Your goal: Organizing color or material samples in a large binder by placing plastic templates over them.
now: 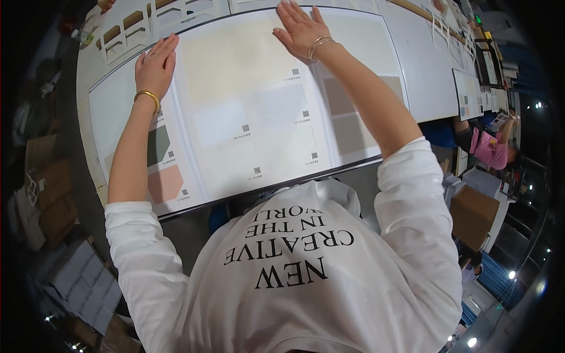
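Note:
A large fold-out sample board (193, 170) lies open in front of me, its near edge at my body. Pale cream and white swatches (235, 56) fill its middle panel, each with a small printed square code. On the left panel are a salmon-pink swatch (165, 183) and a dark grey-green swatch (158, 145); taupe swatches (347, 97) show on the right one. My left hand (156, 62), with a ring and gold bangle, rests flat near the left fold at the far edge. My right hand (302, 29) lies flat with spread fingers at the far edge, near the right fold.
White cut-out frames (126, 35) lie beyond the board on the white table (426, 65). Another swatch board (469, 94) sits at the right, near a person in pink (491, 147). Cardboard boxes (50, 170) and stacked white sheets (88, 288) stand left of the table.

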A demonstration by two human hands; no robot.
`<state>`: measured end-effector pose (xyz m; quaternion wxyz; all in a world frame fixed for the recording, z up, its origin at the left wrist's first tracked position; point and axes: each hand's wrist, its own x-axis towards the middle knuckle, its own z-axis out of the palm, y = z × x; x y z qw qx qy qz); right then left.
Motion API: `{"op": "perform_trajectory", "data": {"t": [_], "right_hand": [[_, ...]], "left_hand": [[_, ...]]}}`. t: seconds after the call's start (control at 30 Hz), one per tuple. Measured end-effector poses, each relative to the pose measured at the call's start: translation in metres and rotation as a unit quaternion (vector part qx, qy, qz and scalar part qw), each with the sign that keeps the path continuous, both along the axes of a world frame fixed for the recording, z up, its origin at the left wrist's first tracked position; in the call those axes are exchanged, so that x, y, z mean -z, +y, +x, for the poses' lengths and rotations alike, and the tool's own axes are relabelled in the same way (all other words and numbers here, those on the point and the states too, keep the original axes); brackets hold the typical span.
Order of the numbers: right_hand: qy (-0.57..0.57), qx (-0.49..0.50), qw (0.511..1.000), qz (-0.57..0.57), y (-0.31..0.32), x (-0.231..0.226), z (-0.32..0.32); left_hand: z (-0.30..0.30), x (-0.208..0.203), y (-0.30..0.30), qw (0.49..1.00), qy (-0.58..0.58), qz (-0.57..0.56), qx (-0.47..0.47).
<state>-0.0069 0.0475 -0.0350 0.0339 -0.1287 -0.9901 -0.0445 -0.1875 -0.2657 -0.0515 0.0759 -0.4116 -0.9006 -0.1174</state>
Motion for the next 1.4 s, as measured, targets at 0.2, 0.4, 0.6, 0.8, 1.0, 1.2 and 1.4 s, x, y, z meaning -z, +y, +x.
{"op": "perform_trajectory", "data": {"t": [0.2, 0.4, 0.6, 0.8, 1.0, 1.2, 1.4], "right_hand": [[-0.027, -0.183, 0.983, -0.004, -0.032, -0.023, 0.102], [-0.109, -0.167, 0.969, -0.146, -0.086, -0.055, 0.224], [-0.166, -0.105, 0.967, -0.160, -0.119, -0.061, 0.302], [-0.143, -0.097, 0.974, -0.150, -0.131, -0.060, 0.300], [-0.123, -0.233, 0.942, -0.208, -0.188, -0.043, 0.248], [-0.070, -0.358, 0.907, -0.212, -0.244, -0.017, 0.193], [-0.051, -0.356, 0.905, -0.227, -0.247, -0.008, 0.190]], "left_hand": [[-0.013, 0.014, -0.005, 0.998, 0.060, -0.001, 0.010], [-0.016, 0.019, -0.005, 0.998, 0.059, -0.011, 0.012], [-0.022, 0.023, -0.009, 0.998, 0.050, 0.011, 0.033], [-0.019, 0.029, -0.007, 0.998, 0.055, 0.011, 0.038], [-0.013, 0.035, -0.004, 0.999, 0.049, -0.018, 0.005], [0.011, 0.029, -0.003, 0.998, 0.029, -0.049, 0.010], [0.092, -0.001, -0.042, 0.988, -0.022, -0.122, 0.089]]}}
